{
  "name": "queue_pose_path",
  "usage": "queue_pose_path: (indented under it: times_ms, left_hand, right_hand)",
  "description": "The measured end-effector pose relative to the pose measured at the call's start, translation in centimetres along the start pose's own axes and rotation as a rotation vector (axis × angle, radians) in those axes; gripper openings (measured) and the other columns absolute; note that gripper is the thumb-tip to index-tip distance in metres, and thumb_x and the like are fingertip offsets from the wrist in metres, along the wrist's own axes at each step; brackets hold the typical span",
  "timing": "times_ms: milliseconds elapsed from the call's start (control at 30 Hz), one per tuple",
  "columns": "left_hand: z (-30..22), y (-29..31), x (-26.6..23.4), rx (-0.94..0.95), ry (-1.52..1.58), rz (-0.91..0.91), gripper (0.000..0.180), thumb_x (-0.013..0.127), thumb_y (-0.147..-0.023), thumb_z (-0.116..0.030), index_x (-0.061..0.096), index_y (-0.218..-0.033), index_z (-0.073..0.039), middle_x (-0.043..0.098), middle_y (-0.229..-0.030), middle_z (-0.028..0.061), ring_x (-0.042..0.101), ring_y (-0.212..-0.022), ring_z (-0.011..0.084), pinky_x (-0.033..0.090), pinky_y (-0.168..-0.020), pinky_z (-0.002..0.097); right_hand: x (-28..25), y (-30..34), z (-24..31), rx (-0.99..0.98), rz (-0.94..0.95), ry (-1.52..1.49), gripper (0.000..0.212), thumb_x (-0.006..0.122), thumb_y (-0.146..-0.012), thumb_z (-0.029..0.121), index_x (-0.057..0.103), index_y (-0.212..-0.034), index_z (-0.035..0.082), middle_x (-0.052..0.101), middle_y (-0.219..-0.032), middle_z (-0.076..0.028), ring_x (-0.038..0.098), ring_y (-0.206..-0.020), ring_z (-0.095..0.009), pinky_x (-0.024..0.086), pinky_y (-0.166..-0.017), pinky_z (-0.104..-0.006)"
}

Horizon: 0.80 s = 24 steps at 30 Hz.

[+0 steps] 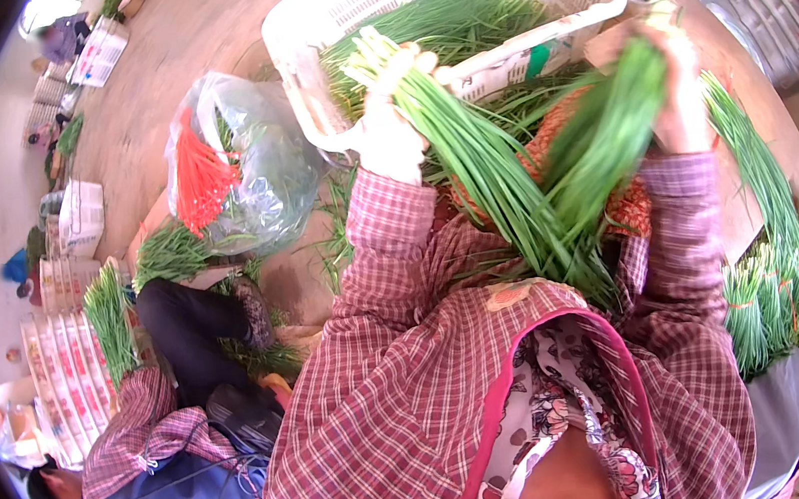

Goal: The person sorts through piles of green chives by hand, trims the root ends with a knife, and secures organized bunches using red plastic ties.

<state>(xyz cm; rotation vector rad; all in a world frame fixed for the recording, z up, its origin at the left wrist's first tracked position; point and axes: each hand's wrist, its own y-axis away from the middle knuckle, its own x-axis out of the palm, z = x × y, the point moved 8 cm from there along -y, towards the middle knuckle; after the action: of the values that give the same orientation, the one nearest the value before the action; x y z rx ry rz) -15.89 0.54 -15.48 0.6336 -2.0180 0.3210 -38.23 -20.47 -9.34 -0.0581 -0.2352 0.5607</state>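
Observation:
My left hand [392, 137] is raised in front of the white basket, closed around the pale ends of a bunch of long chives [478, 153]. The green blades slope down to the right toward my lap. Farther right, my right hand [680, 96] grips another handful of chives [615, 135], smeared by motion. The two handfuls come together low over my lap in a V. Behind them, the white plastic basket [294, 87] holds a thick layer of loose chives [451, 26]. Orange patterned cloth [629, 209] shows beneath the blades.
To the left stands a clear plastic bag [274, 180] with a cluster of red ties [201, 175]. Banded chive bundles [765, 302] lie at my right, beside cardboard [715, 36]. A co-worker [161, 473] sits at lower left near stacked white crates [69, 384].

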Motion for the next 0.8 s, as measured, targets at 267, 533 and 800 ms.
queue_pose_path:
  times_ms: [267, 533, 800]
  left_hand:
    - [-1.5, 0.7, 2.4, -0.095, -0.119, 0.208, 0.050, 0.062, -0.089, -0.017, 0.047, -0.133, 0.001, 0.054, -0.077, 0.0002, 0.055, -0.069, 0.0159, 0.049, -0.065, 0.0297]
    - [0.5, 2.5, 7.4, -0.031, -0.304, 0.211, 0.040, 0.059, -0.091, -0.016, 0.054, -0.126, 0.003, 0.064, -0.116, 0.0121, 0.064, -0.102, 0.0214, 0.056, -0.085, 0.0328]
    - [2.8, 3.6, 5.0, -0.238, -0.205, 0.148, 0.043, 0.064, -0.083, -0.011, 0.055, -0.123, 0.002, 0.068, -0.104, 0.0135, 0.069, -0.086, 0.0211, 0.059, -0.077, 0.0325]
  right_hand:
    - [-6.3, -0.8, 9.5, -0.132, -0.160, 0.440, 0.039, 0.064, -0.089, 0.033, 0.061, -0.117, 0.007, 0.064, -0.090, -0.006, 0.063, -0.077, -0.015, 0.053, -0.068, -0.0304]
    - [16.0, 3.0, 1.5, 0.018, 0.478, -0.223, 0.038, 0.074, -0.084, 0.012, 0.060, -0.118, 0.004, 0.070, -0.095, -0.002, 0.066, -0.081, -0.009, 0.054, -0.071, -0.0230]
    - [16.5, 4.8, 1.0, -0.249, 0.412, 0.076, 0.052, 0.069, -0.088, 0.017, 0.048, -0.133, 0.002, 0.058, -0.122, -0.009, 0.056, -0.112, -0.015, 0.044, -0.098, -0.0296]
